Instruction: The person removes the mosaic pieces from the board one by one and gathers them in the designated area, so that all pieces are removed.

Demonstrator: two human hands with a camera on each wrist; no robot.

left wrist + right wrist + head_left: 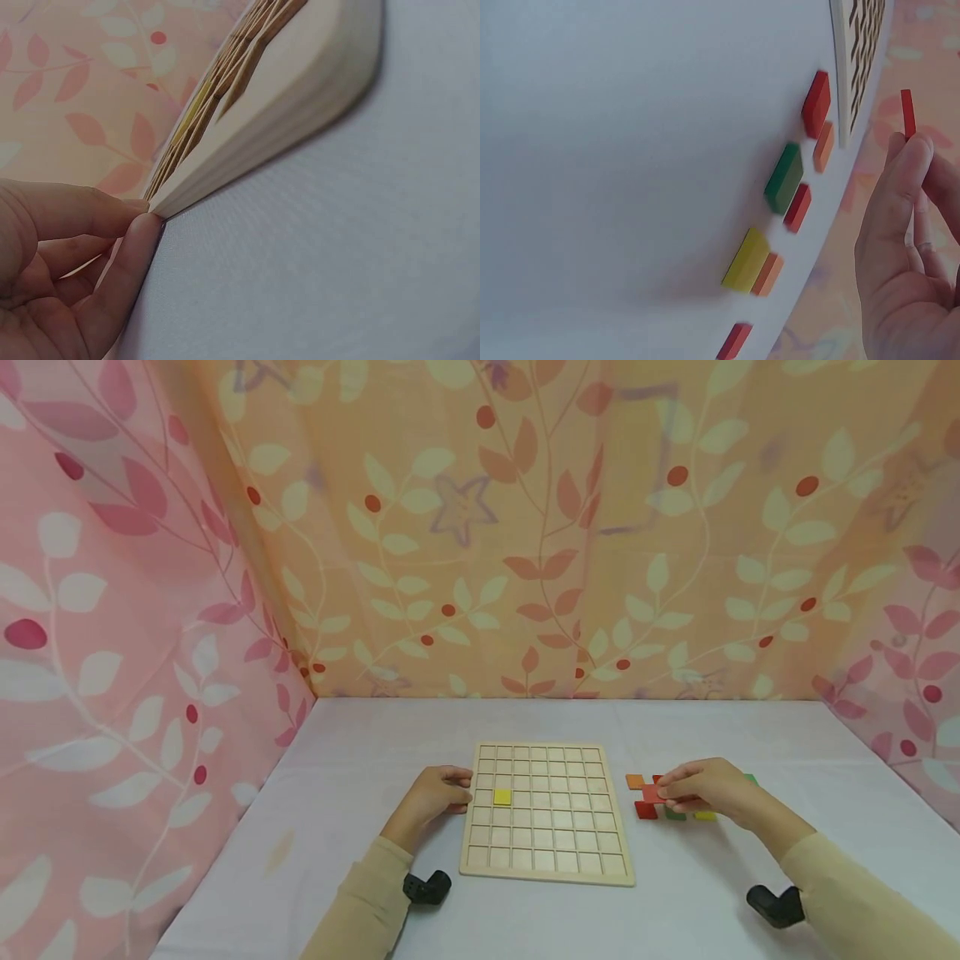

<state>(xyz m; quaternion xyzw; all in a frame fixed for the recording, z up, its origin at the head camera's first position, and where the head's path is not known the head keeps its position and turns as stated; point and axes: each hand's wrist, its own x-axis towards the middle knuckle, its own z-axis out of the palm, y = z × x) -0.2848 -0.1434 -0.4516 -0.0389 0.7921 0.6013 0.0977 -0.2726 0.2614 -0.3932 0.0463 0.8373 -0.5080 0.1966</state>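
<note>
A wooden grid board (555,818) lies flat on the table, with one yellow square tile (502,797) in a cell toward its left side. My left hand (435,789) is at the board's left edge; in the left wrist view its thumb and a finger pinch that edge. To the right of the board, my right hand (708,789) holds a red tile (908,112) between thumb and fingertips, raised above the loose tiles. Below it lie a red tile (646,811), a green tile (676,816), a yellow tile (705,816) and an orange tile (634,781). My right hand hides part of the group.
A white cloth (360,735) covers the table. Floral curtains (525,568) stand behind and at both sides. Black wrist devices (427,888) are on both sleeves. In the right wrist view, more orange tiles (767,274) and red tiles (735,341) lie in the group.
</note>
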